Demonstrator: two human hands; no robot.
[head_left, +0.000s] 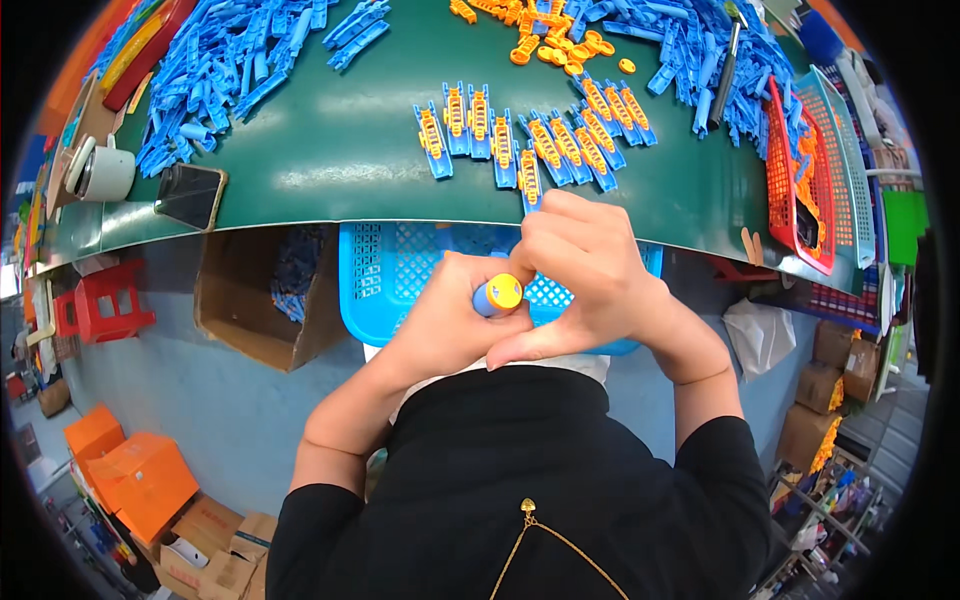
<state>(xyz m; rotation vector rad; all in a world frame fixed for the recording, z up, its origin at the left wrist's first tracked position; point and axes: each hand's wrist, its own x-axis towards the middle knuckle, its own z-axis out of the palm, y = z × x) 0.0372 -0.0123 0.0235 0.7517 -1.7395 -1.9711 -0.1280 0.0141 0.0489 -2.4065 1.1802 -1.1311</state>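
Note:
My left hand (445, 315) is closed around a blue plastic tube-shaped part. Its round yellow end cap (504, 291) faces up between thumb and fingers. Close on the right, my right hand (590, 275) curves around the capped end, thumb stretched out below and fingers bent above, with nothing visible in its grip. Both hands are in front of the table edge, over a light blue plastic basket (375, 300). Just beyond them on the green table (330, 175) lie several blue half-shells with orange inserts (502, 150) in uneven rows.
Blue plastic parts (225, 75) are heaped at the far left, with another blue heap (690, 60) at the far right. Orange pieces (550, 35) lie between them. A phone (190, 195) and a white mug (108, 172) stand left, a red basket (800, 185) right. Below is a cardboard box (235, 300).

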